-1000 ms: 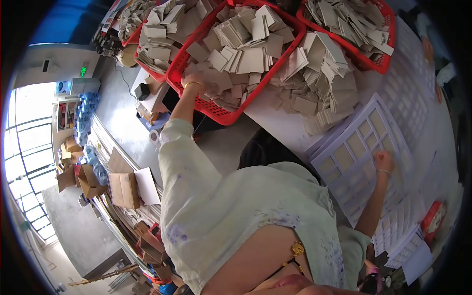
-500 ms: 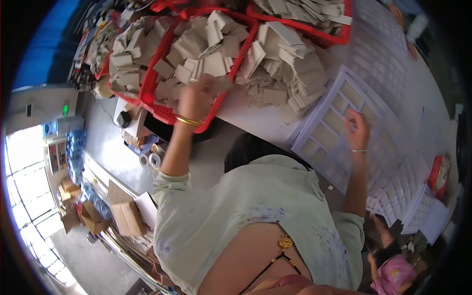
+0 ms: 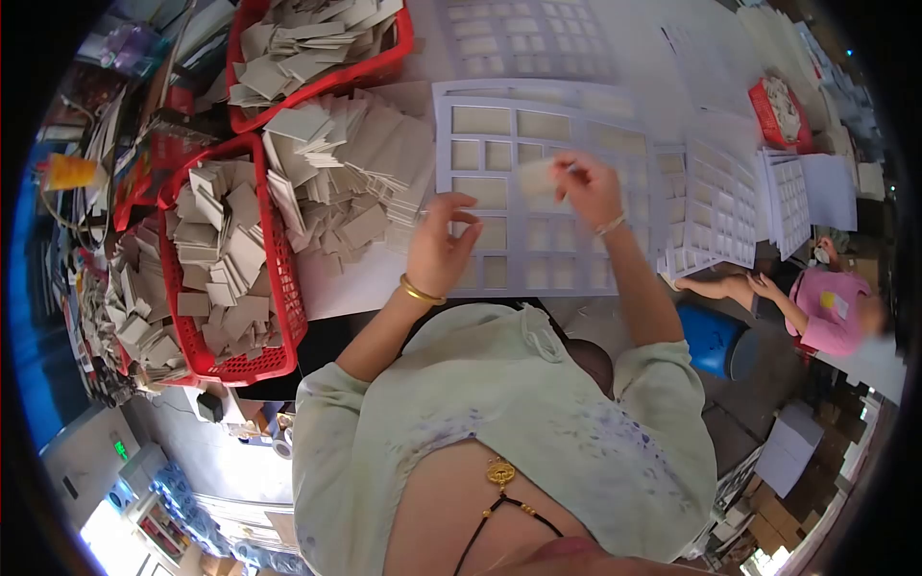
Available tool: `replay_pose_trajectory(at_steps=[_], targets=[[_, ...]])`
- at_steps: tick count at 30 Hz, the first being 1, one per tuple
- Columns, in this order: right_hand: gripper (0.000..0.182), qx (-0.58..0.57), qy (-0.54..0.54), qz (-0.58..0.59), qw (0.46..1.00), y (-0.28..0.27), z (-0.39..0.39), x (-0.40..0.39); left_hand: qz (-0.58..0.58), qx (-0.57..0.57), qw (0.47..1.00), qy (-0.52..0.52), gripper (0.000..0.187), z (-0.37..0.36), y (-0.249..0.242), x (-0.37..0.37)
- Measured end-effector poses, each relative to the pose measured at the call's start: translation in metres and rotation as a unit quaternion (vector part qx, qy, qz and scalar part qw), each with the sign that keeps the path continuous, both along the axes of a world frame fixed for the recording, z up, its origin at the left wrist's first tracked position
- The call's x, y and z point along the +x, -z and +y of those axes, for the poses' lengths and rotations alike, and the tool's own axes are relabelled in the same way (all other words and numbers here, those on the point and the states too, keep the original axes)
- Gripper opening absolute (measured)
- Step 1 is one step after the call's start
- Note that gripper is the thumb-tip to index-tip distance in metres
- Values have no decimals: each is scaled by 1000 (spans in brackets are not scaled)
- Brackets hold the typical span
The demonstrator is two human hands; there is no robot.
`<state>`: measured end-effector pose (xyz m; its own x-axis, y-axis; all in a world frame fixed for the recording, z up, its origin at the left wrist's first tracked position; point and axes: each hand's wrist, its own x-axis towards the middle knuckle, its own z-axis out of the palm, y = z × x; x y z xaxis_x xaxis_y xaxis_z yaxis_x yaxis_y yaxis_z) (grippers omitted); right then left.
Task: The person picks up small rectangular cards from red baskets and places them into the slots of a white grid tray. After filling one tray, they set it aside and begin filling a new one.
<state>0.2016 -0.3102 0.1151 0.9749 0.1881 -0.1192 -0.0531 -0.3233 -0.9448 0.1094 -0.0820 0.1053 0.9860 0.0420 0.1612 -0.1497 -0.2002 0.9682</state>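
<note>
A white frame sheet with rectangular openings (image 3: 444, 144) lies on the table in front of me, most openings showing beige board. My right hand (image 3: 591, 192) is above its middle, fingers pinched on a small beige cardboard piece (image 3: 536, 179), which is blurred. My left hand (image 3: 442, 245), with a gold bangle at the wrist, hovers at the sheet's left edge. Its fingers are bent and apart from the thumb, and I see nothing between them. Just left of it is a loose heap of grey-beige cardboard pieces (image 3: 351, 144).
Red baskets full of cardboard pieces stand at left (image 3: 283, 278) and upper left (image 3: 408, 43). More frame sheets (image 3: 715, 206) lie to the right, near a small red basket (image 3: 780, 115). A blue barrel (image 3: 711, 341) and a person in pink (image 3: 836, 307) are beyond.
The view has swung to the right. My left hand has moved from the red basket to the frame sheet's edge. My right hand stays over the sheet, where a cardboard piece now shows in its fingers.
</note>
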Motion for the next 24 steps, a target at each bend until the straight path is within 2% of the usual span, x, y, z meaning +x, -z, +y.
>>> replay_pose_trajectory(at_steps=[1, 3, 6, 9, 15, 16, 18, 21, 24], targets=[[11, -40, 44, -12, 998, 4, -16, 18, 5, 28, 1000, -7, 21, 5, 3, 0], [10, -83, 27, -66, 994, 26, -47, 51, 13, 85, 996, -23, 20, 17, 14, -1], [9, -145, -45, -30, 988, 55, -72, 81, 45, 174, 982, -55, 22, 33, 34, -10], [8, -120, -71, 35, 990, 71, -77, 94, 85, 200, 973, -75, 23, 47, 59, -26], [4, -138, -117, 62, 982, 85, -67, 99, 137, 190, 968, -88, 21, 49, 82, -51], [3, -183, -143, -39, 972, 87, -67, 98, 139, 183, 969, -87, 21, 48, 83, -53], [5, -263, -187, -239, 916, 87, -63, 94, 152, 180, 968, -84, 21, 45, 82, -53], [9, -335, -97, -279, 895, 77, -51, 73, 184, 185, 963, -67, 22, 43, 82, -49], [9, -384, -161, -362, 834, 82, -53, 62, 242, 195, 950, -26, 24, 42, 82, -47]])
